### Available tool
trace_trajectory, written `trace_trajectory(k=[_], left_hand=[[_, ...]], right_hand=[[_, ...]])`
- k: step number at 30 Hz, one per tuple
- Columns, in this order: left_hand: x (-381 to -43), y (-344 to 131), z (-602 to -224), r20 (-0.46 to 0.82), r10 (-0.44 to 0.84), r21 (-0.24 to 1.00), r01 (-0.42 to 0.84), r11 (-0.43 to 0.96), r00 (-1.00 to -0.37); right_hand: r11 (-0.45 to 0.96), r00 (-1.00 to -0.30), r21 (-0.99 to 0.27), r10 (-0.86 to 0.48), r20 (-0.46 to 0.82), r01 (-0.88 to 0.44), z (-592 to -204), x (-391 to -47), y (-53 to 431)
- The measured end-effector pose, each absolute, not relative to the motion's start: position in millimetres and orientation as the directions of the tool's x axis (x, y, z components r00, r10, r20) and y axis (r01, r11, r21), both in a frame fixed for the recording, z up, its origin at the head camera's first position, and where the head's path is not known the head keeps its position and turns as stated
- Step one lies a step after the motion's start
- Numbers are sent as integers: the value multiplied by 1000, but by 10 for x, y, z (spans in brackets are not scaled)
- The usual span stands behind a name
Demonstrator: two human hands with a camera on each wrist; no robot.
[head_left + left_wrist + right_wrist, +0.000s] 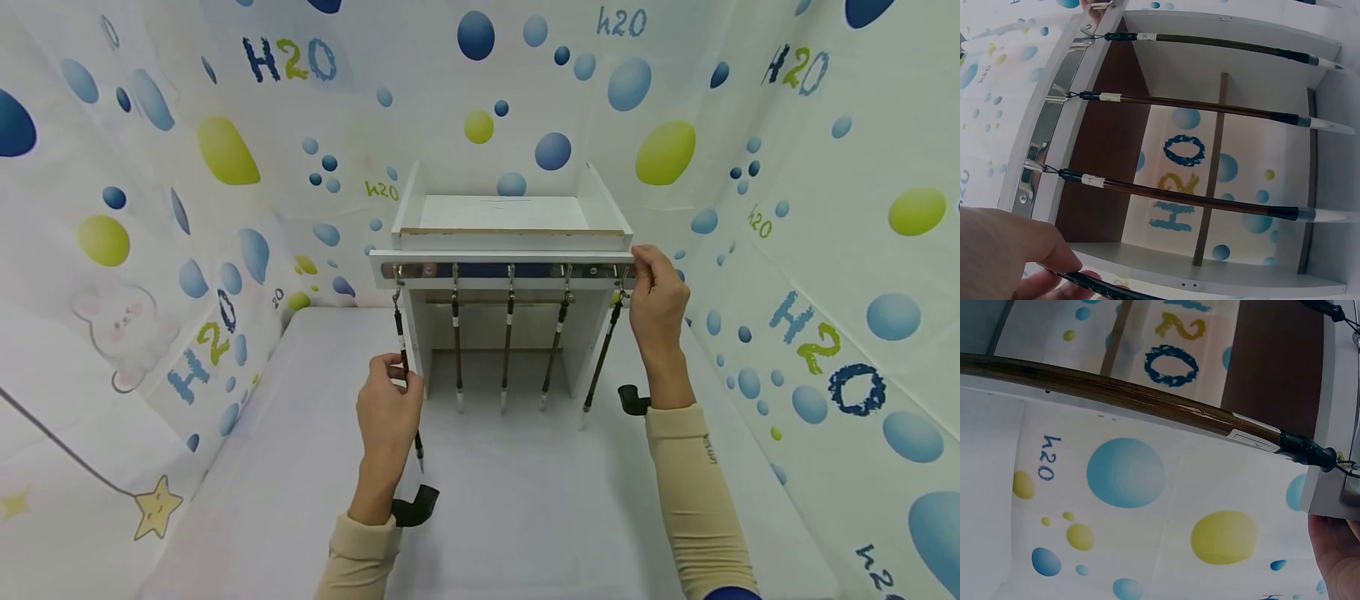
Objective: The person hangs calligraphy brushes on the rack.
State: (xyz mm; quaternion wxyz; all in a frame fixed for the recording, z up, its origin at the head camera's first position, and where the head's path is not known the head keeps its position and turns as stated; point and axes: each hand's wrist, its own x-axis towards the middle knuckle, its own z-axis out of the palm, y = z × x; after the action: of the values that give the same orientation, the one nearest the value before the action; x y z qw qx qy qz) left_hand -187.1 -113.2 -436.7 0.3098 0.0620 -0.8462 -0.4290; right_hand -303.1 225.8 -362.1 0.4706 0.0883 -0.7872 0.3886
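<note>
Several calligraphy brushes hang tips down from hooks on a metal strip along the front of a white wooden rack [501, 257]. My left hand [386, 408] pinches the handle of the leftmost brush [400, 325] between thumb and fingers; its loop is at the hook above. In the left wrist view, that brush's dark shaft [1107, 286] crosses the fingers. My right hand [658, 296] grips the right end of the rack's front board, beside the rightmost brush [602, 358]. The right wrist view shows the fingers [1329, 540] against the board's end.
On top of the rack is a shallow white tray-like shelf [502, 212]. Three brushes [507, 342] hang between the outer two. White cloth printed with blue and green dots [553, 152] surrounds the rack at the back and sides; a white surface [517, 500] lies beneath.
</note>
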Motion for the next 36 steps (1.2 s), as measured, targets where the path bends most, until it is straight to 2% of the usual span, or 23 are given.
trace_trajectory(k=[21, 36], left_hand=[[-1903, -1162, -4322, 422, -382, 762, 94, 641, -822], [-1891, -1148, -4313, 482, -364, 738, 146, 659, -797]], right_hand=[[651, -559, -566, 252, 790, -505, -3604, -3009, 2241], [667, -552, -546, 235, 800, -508, -3616, -3011, 2248]])
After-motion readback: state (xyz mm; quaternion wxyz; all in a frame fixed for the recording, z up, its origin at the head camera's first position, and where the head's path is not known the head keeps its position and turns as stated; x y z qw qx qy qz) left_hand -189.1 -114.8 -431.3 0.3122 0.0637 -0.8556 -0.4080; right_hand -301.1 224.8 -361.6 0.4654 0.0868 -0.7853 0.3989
